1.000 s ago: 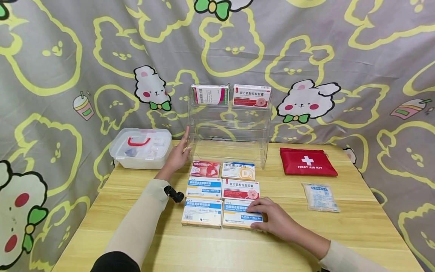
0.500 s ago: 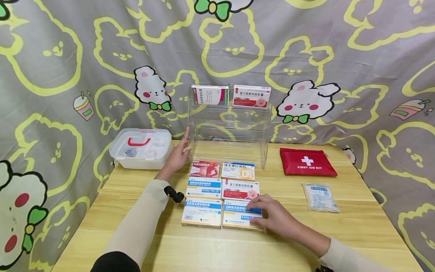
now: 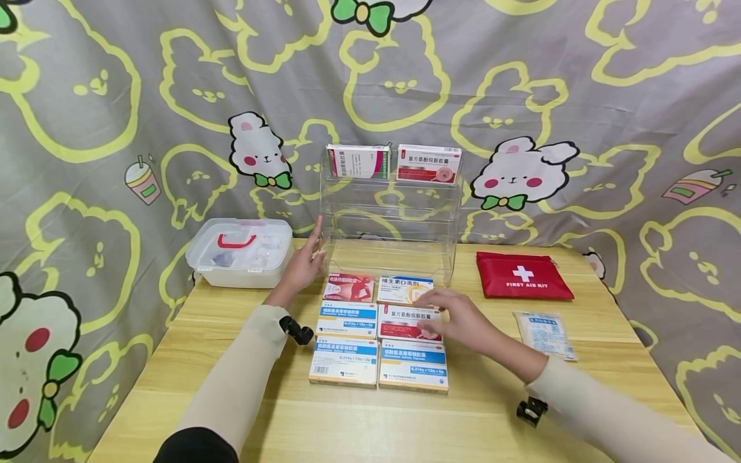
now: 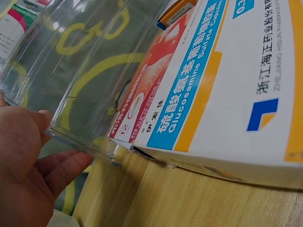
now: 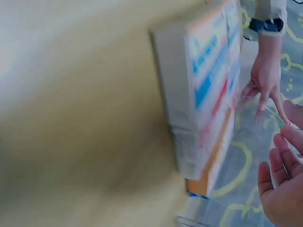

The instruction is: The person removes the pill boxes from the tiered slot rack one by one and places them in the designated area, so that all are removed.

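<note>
My left hand (image 3: 302,262) rests against the left side of a clear tiered display rack (image 3: 390,254), its index finger pointing upward along the edge. In the left wrist view, the fingers (image 4: 68,170) of that hand lie by the rack's lower corner. Over a red-and-white medicine box (image 3: 399,316) hovers my right hand (image 3: 463,321), fingers loosely bent and holding nothing. Around it lie a vitamin D box (image 3: 396,289), a red medicine box (image 3: 349,288) and several blue-and-white glucosamine boxes (image 3: 413,366), in two columns in front of the rack.
The rack's top tier holds a green-and-magenta box (image 3: 359,162) and another red-and-white box (image 3: 429,164). A lidded plastic case (image 3: 240,273) with a red handle stands left. To the right lie a red first aid pouch (image 3: 523,276) and a clear packet (image 3: 544,334).
My right hand has left the front-right glucosamine box and moved away from me, over the red-and-white box. The left hand and all the boxes keep their places.
</note>
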### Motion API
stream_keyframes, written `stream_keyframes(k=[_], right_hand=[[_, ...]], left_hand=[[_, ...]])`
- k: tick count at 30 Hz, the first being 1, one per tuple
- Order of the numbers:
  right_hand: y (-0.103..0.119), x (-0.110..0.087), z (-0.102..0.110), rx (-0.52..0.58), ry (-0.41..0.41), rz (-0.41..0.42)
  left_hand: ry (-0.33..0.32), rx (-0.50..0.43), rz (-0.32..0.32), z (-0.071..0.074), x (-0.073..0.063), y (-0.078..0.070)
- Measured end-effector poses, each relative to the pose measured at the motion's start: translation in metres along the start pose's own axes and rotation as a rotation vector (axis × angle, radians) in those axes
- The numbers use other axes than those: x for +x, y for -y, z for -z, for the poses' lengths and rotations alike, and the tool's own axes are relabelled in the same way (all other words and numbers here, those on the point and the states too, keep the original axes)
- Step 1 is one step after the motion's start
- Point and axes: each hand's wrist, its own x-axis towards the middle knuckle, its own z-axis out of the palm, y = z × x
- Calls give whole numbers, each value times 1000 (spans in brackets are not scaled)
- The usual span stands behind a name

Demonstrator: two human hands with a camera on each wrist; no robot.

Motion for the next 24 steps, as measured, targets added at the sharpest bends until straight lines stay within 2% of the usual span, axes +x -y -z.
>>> stream_keyframes(k=[13,20,24], right_hand=[[14,82,50,-47,-131,72],[27,127,73,-34,-170,72],[37,151,86,-50,-193,43]], left_hand=[[1,-8,0,0,0,1],[9,-2,17,0,1,0],[7,3,14,0,1,0]])
